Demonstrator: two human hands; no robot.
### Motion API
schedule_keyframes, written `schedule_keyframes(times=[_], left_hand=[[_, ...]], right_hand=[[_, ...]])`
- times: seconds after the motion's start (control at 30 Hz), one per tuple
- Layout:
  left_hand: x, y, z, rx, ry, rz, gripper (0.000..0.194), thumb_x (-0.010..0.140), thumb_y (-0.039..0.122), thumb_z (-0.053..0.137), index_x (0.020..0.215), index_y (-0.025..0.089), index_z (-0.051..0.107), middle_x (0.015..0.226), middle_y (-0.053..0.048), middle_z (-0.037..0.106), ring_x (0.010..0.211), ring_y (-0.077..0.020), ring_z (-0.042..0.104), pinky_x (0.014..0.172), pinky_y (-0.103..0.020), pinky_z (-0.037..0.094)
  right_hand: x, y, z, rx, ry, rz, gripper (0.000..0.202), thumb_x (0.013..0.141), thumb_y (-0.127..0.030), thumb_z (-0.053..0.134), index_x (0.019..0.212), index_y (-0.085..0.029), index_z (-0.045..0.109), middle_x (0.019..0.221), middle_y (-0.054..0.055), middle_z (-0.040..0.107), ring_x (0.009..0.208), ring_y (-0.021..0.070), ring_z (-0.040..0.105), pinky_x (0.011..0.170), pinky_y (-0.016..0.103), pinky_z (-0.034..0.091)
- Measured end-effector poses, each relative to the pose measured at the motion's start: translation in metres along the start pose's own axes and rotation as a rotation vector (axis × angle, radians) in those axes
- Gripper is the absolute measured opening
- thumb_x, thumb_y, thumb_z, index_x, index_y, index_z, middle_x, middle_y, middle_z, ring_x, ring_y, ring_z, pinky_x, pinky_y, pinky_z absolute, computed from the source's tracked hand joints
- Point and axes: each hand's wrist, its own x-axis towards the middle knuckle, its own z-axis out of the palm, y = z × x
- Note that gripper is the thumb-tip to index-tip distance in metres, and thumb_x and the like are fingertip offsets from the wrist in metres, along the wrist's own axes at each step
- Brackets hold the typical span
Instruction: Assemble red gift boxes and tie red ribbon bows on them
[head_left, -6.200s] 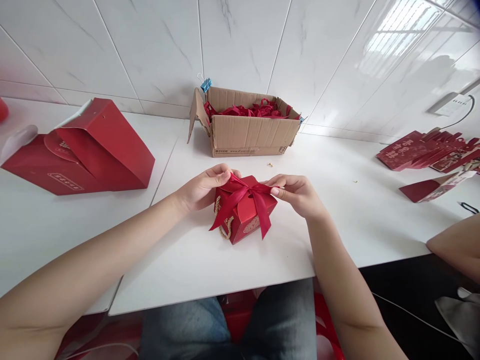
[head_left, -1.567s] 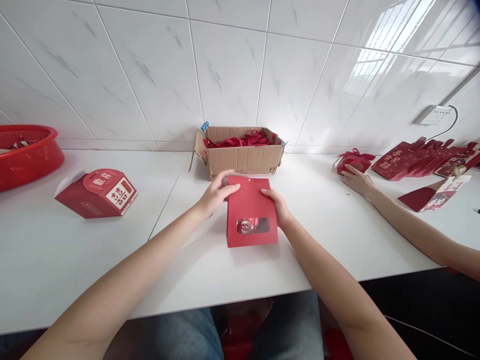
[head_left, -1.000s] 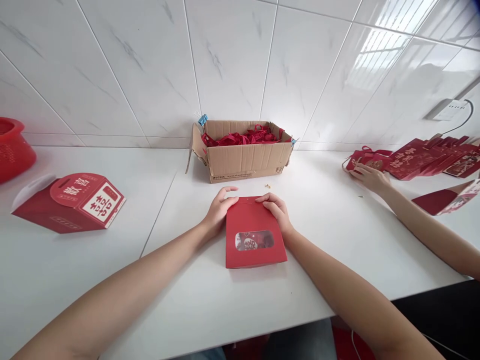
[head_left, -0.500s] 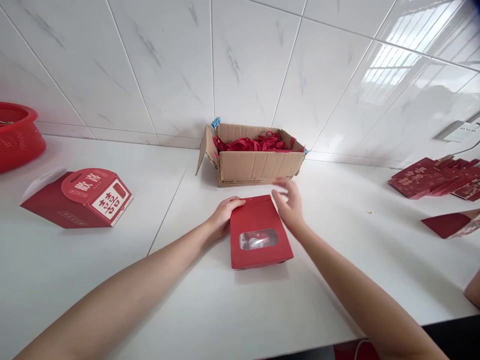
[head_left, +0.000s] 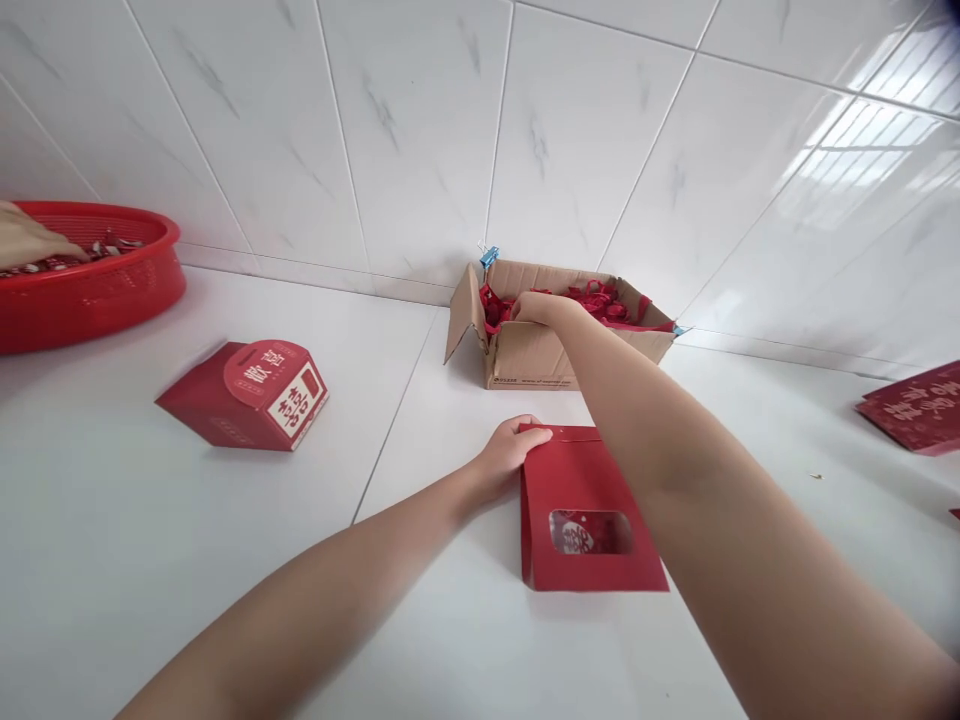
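A red paper bag (head_left: pixel 585 480) with a clear oval window lies on the white table. My left hand (head_left: pixel 510 455) pinches the bag's top left corner, thumb on top. Farther back, against the wall, stands an open cardboard box (head_left: pixel 529 358) filled with red ribbons (head_left: pixel 600 300). My right hand (head_left: pixel 538 305) reaches over the box's front edge into the ribbons at its left part. Its fingertips are hidden among them, so whether they grip anything cannot be seen. My right forearm covers the bag's upper right side.
To the left is a folded red box (head_left: pixel 247 395) with white lettering. Behind it, at the far left, another person's hand (head_left: pixel 34 240) is in a red basket (head_left: pixel 97 300) of small items. Red printed packets (head_left: pixel 919 410) lie at the right edge.
My right hand has moved from the bag's top right to inside the cardboard box. The view has turned left, bringing more of the basket and another person's hand into sight.
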Motion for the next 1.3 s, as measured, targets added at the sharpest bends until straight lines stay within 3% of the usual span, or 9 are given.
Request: schedule_keyframes(times=[0.17, 0.43, 0.63, 0.8, 0.9, 1.0, 1.1, 1.2, 1.3], left_hand=[[-0.001, 0.001, 0.001, -0.022, 0.002, -0.017, 0.022, 0.069, 0.022, 0.067, 0.066, 0.018, 0.046, 0.056, 0.002, 0.052, 0.048, -0.0096, 0.050, 0.047, -0.022, 0.036], [0.003, -0.002, -0.003, -0.036, -0.013, -0.029, 0.021, 0.068, 0.021, 0.068, 0.065, 0.018, 0.047, 0.056, 0.003, 0.053, 0.049, -0.0104, 0.050, 0.048, -0.023, 0.036], [0.001, 0.000, -0.003, -0.026, -0.024, -0.023, 0.022, 0.070, 0.024, 0.068, 0.066, 0.018, 0.047, 0.057, 0.003, 0.052, 0.049, -0.0096, 0.049, 0.049, -0.023, 0.036], [0.000, 0.002, -0.001, 0.002, -0.017, 0.002, 0.028, 0.070, 0.029, 0.070, 0.066, 0.018, 0.045, 0.059, 0.003, 0.053, 0.051, -0.0088, 0.050, 0.050, -0.021, 0.036], [0.002, 0.002, -0.002, 0.036, -0.015, 0.018, 0.031, 0.069, 0.032, 0.073, 0.067, 0.018, 0.046, 0.061, 0.002, 0.056, 0.053, -0.0094, 0.052, 0.052, -0.021, 0.037], [0.004, 0.003, -0.003, 0.070, -0.002, 0.037, 0.032, 0.067, 0.034, 0.075, 0.067, 0.017, 0.048, 0.060, 0.003, 0.056, 0.052, -0.0094, 0.052, 0.051, -0.021, 0.037], [0.005, 0.003, -0.001, 0.105, 0.017, 0.051, 0.032, 0.066, 0.036, 0.075, 0.069, 0.017, 0.050, 0.061, 0.002, 0.057, 0.053, -0.0098, 0.053, 0.052, -0.021, 0.037], [0.000, 0.003, 0.007, 0.141, 0.025, 0.066, 0.031, 0.067, 0.039, 0.075, 0.071, 0.018, 0.052, 0.063, 0.002, 0.059, 0.054, -0.0114, 0.055, 0.053, -0.022, 0.039], [-0.011, 0.003, 0.020, 0.193, 0.003, 0.093, 0.032, 0.068, 0.042, 0.075, 0.073, 0.018, 0.054, 0.064, 0.002, 0.060, 0.055, -0.0121, 0.055, 0.053, -0.023, 0.039]], right_hand=[[0.021, -0.001, 0.005, 0.060, 0.068, -0.042, 0.004, 0.070, -0.020, 0.066, 0.072, -0.017, 0.068, 0.082, 0.011, 0.067, 0.089, 0.0269, 0.061, 0.080, 0.039, 0.047], [0.039, 0.002, 0.016, 0.256, -0.123, -0.097, 0.021, 0.055, -0.010, 0.076, 0.071, -0.024, 0.075, 0.077, 0.004, 0.071, 0.084, 0.0256, 0.063, 0.088, 0.049, 0.044], [0.023, -0.002, 0.007, 0.429, 0.074, -0.127, 0.020, 0.070, -0.012, 0.062, 0.084, -0.017, 0.076, 0.071, 0.004, 0.068, 0.068, 0.0200, 0.063, 0.079, 0.042, 0.049], [-0.035, 0.008, -0.021, 0.784, 0.409, -0.171, 0.035, 0.080, -0.012, 0.051, 0.110, -0.010, 0.069, 0.065, 0.002, 0.064, 0.066, 0.0159, 0.066, 0.078, 0.037, 0.054], [-0.096, 0.022, -0.024, 1.022, 0.582, -0.357, 0.027, 0.080, -0.021, 0.062, 0.105, -0.017, 0.071, 0.089, 0.003, 0.070, 0.085, 0.0173, 0.070, 0.085, 0.037, 0.055], [-0.160, 0.038, -0.001, 1.135, 0.629, -0.399, 0.015, 0.080, -0.032, 0.067, 0.092, -0.024, 0.073, 0.105, 0.002, 0.070, 0.110, 0.0202, 0.064, 0.096, 0.038, 0.052], [-0.209, 0.055, 0.040, 1.245, 0.589, -0.271, 0.016, 0.083, -0.038, 0.064, 0.082, -0.023, 0.071, 0.101, 0.004, 0.072, 0.106, 0.0208, 0.066, 0.096, 0.041, 0.052], [-0.236, 0.069, 0.073, 1.329, 0.579, -0.127, 0.021, 0.076, -0.034, 0.073, 0.074, -0.023, 0.056, 0.091, 0.002, 0.073, 0.097, 0.0192, 0.069, 0.093, 0.041, 0.052], [-0.250, 0.075, 0.084, 1.364, 0.538, -0.108, 0.037, 0.069, -0.030, 0.079, 0.076, -0.024, 0.042, 0.087, 0.000, 0.071, 0.097, 0.0192, 0.068, 0.093, 0.042, 0.051]])
